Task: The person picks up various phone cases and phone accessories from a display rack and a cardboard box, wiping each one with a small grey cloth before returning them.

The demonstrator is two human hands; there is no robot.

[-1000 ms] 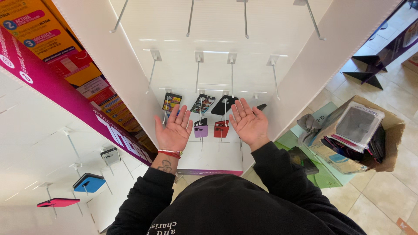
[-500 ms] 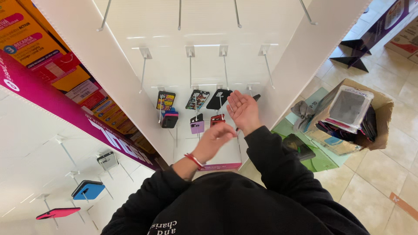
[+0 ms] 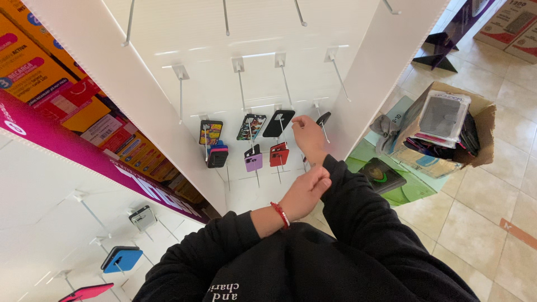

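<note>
At the lower rows of a white display panel, a person is hanging phone cases on metal hooks. Seven cases are already hanging there, among them a black case and a red case. The right hand is reaching to the hook beside the black case, fingers curled; whether it is pinching anything cannot be told. The left hand is tugging the right sleeve. Upper hooks are hanging bare, and a cardboard box of cases is waiting on the floor.

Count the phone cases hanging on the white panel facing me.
7: upper row yellow patterned case, multicoloured case, black case, dark case by the right hand; lower row dark case, purple case, red case. Others may be hidden.
</note>
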